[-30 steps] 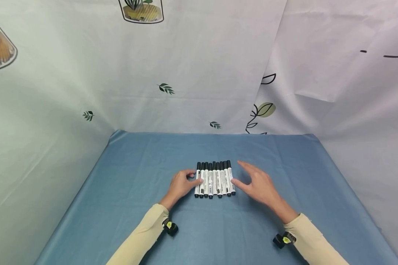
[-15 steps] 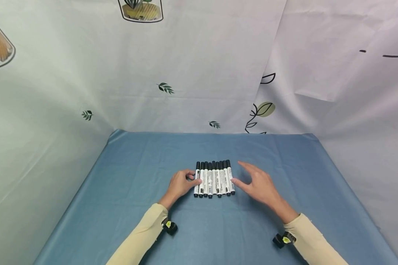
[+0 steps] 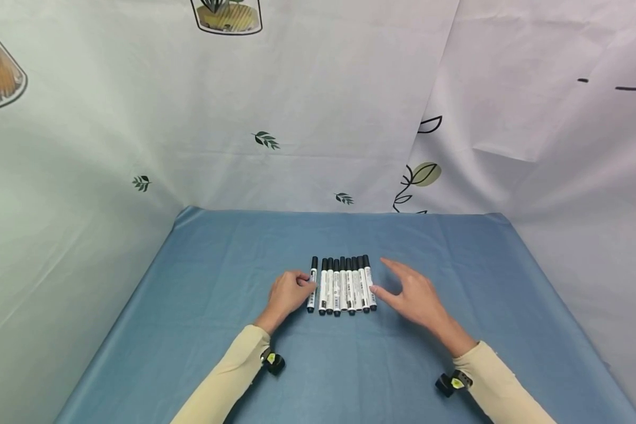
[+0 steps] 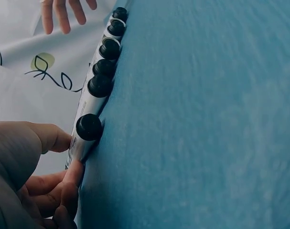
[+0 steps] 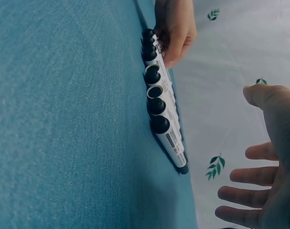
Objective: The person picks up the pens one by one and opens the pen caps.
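Several white markers [image 3: 348,290] with black caps lie side by side in a row on the blue cloth. At the row's left end, my left hand [image 3: 286,296] pinches one marker [image 3: 311,301] between thumb and fingers. A narrow gap separates that marker from its neighbours; the left wrist view shows its black end [image 4: 89,127] apart from the others. My right hand [image 3: 412,292] is just right of the row, fingers spread, thumb tip close to the rightmost marker [image 5: 172,143]. In the right wrist view its fingers hold nothing.
A blue cloth [image 3: 233,247] covers the table. White printed sheets [image 3: 318,88] hang behind it and at both sides. Each wrist wears a strapped black camera [image 3: 275,363].
The leftmost marker has slid slightly left with my left hand, opening a gap beside the row. The right hand and the other markers have stayed in place.
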`<act>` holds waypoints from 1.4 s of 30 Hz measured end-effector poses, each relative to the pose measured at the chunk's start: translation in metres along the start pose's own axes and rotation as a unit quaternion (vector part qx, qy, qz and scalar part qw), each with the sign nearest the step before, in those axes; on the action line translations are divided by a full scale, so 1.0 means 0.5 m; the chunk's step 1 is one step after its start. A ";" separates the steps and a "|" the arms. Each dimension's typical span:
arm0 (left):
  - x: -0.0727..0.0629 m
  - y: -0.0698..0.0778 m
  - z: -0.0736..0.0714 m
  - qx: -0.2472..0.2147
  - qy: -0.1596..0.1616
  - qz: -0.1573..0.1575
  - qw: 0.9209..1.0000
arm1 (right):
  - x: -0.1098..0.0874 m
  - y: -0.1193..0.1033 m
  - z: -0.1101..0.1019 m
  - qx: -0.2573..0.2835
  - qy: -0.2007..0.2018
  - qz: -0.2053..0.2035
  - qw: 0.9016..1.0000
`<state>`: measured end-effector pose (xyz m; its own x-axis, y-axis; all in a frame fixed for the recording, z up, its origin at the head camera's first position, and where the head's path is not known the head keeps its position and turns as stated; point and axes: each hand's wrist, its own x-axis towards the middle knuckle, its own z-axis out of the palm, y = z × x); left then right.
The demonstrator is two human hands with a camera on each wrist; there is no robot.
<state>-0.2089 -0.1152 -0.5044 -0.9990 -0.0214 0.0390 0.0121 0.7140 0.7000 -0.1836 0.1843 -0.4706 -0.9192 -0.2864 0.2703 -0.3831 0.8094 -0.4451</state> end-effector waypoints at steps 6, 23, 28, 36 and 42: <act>-0.001 0.004 0.003 0.033 0.019 0.010 0.999 | 0.001 0.000 0.002 0.000 -0.001 0.001 1.000; 0.004 0.000 -0.035 -0.087 0.014 0.025 0.996 | 0.012 0.003 0.008 0.018 -0.011 0.013 1.000; -0.008 0.010 -0.048 -0.161 0.009 0.035 0.986 | 0.015 -0.001 0.007 0.021 -0.012 0.013 1.000; -0.046 0.048 -0.073 -0.252 -0.066 0.063 0.963 | 0.015 -0.007 0.000 0.027 -0.010 0.010 1.000; -0.071 0.065 -0.084 -0.226 -0.055 0.110 0.966 | 0.018 -0.015 -0.014 0.032 -0.004 -0.001 0.999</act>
<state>-0.1712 -0.1208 -0.4530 -0.9681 0.1892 0.1644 0.2181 0.3126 0.9245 -0.1883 0.1795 -0.4590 -0.9194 -0.2913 0.2644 -0.3888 0.7751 -0.4981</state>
